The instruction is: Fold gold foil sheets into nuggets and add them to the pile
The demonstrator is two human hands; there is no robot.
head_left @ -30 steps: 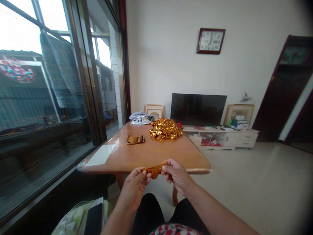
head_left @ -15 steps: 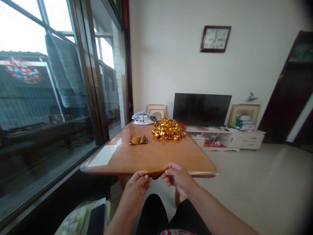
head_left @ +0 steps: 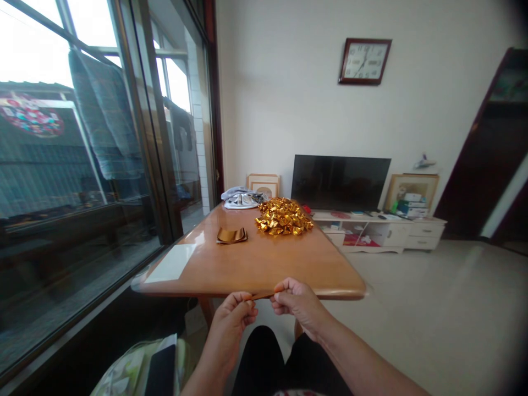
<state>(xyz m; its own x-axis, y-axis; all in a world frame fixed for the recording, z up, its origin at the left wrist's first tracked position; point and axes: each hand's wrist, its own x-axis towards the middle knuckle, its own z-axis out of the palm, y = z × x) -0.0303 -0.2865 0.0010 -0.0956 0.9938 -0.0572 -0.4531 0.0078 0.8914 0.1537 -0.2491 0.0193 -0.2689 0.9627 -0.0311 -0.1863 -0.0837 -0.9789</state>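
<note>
A narrow folded strip of gold foil paper point(head_left: 263, 296) is stretched between my two hands, just off the near edge of the wooden table point(head_left: 264, 269). My left hand point(head_left: 235, 316) pinches one end between thumb and fingers. The other end is gripped by my right hand point(head_left: 295, 302), its fingertips closed. Beyond them on the table lies a small stack of gold foil sheets point(head_left: 231, 235), slightly curled. To its right rises a pile of folded gold foil pieces point(head_left: 284, 216).
A white sheet point(head_left: 171, 264) lies at the table's left corner. Cloth and a bag point(head_left: 243, 198) rest at the far end. Behind stand a television point(head_left: 340, 187) and a low white cabinet point(head_left: 412, 231). Glass doors point(head_left: 160, 137) run along the left.
The foil strip looks narrower and flatter now; its darker sagging part below no longer shows. Both hands stay closed on its ends, and the view has shifted slightly.
</note>
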